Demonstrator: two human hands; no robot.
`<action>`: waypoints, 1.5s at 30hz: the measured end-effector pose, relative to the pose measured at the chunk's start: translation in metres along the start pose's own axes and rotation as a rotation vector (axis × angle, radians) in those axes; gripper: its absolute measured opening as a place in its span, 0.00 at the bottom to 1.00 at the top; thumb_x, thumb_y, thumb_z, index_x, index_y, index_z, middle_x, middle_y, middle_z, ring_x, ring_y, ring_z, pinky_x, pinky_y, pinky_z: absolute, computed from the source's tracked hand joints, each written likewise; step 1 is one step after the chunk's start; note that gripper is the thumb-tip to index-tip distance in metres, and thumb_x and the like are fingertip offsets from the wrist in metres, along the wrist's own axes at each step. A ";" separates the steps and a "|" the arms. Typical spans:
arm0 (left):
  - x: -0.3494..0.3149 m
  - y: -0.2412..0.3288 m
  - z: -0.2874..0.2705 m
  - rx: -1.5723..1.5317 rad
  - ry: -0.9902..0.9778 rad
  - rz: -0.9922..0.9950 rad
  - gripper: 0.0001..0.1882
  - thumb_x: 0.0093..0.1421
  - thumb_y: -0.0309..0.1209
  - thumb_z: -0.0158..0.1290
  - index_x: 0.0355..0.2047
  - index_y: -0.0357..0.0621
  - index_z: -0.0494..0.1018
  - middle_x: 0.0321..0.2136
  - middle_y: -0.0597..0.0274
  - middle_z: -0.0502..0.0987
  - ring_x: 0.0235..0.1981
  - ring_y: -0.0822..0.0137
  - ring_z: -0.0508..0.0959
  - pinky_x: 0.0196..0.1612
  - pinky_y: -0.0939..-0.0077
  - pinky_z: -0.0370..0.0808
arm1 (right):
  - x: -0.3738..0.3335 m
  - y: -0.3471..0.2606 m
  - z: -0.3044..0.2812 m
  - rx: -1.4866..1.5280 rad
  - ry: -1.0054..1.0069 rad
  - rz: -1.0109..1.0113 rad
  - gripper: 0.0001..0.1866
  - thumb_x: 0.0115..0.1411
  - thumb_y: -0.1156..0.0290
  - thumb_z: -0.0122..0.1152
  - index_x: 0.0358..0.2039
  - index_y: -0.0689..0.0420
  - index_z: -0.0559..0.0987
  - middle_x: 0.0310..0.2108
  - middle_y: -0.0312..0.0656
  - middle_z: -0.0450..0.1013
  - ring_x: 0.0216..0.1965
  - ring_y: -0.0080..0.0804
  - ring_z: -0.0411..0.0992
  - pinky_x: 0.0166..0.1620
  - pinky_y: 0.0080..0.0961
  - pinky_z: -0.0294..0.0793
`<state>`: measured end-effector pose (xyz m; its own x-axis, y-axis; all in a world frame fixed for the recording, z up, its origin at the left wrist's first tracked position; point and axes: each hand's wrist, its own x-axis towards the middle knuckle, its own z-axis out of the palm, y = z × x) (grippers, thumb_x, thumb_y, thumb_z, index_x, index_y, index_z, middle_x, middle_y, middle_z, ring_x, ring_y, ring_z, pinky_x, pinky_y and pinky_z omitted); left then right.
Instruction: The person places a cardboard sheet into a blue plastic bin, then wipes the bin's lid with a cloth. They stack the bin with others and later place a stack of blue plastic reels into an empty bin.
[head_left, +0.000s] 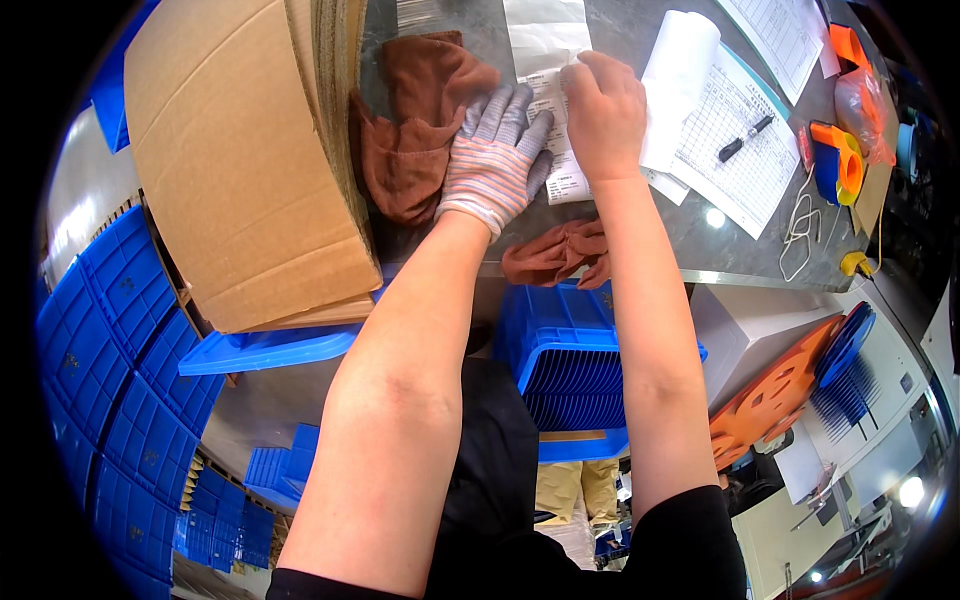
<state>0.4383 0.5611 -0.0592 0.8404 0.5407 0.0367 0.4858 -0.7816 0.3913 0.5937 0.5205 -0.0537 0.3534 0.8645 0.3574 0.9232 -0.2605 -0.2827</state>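
My left hand [497, 152] wears a striped glove with grey fingers. It lies flat, fingers stretched, between a brown cloth [415, 120] and a strip of white printed labels [566, 183], its fingertips touching the strip's left side. My bare right hand [606, 118] is closed, with bent fingers, over the right edge of that strip. Whatever it pinches is hidden under the fingers. A second brown cloth piece [553, 256] hangs at the table's front edge, partly behind my right forearm.
A tall stack of flattened cardboard [235, 170] stands at left. Rightward on the grey table [735, 250] lie paper forms [735, 150], a black pen [746, 138] and an orange-and-blue tape dispenser [838, 165]. Below the edge stands a blue crate [565, 335]; blue bins [120, 330] are stacked far left.
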 end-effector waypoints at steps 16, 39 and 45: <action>-0.001 0.003 0.000 0.047 -0.068 -0.011 0.27 0.58 0.46 0.48 0.57 0.56 0.67 0.62 0.54 0.60 0.65 0.53 0.56 0.66 0.51 0.49 | 0.010 0.001 -0.042 0.087 -0.099 -0.020 0.07 0.53 0.77 0.57 0.33 0.53 0.73 0.50 0.40 0.73 0.53 0.45 0.69 0.51 0.34 0.71; -0.304 0.067 -0.057 -0.949 -0.059 0.033 0.19 0.56 0.40 0.56 0.43 0.41 0.73 0.50 0.48 0.71 0.49 0.46 0.74 0.53 0.61 0.70 | -0.357 -0.221 -0.192 1.586 0.077 1.433 0.11 0.63 0.62 0.54 0.42 0.53 0.71 0.59 0.45 0.63 0.58 0.38 0.62 0.58 0.42 0.65; -0.454 0.075 -0.080 -1.078 -0.261 -0.566 0.13 0.57 0.31 0.57 0.40 0.38 0.75 0.45 0.54 0.76 0.40 0.65 0.77 0.43 0.75 0.73 | -0.390 -0.309 -0.182 1.557 -0.476 1.368 0.12 0.61 0.62 0.59 0.42 0.53 0.75 0.61 0.38 0.60 0.60 0.33 0.60 0.57 0.30 0.62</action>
<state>0.0741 0.2821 0.0275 0.6598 0.5440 -0.5183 0.4538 0.2613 0.8519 0.1978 0.1856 0.0564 0.2383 0.5655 -0.7896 -0.7591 -0.3986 -0.5146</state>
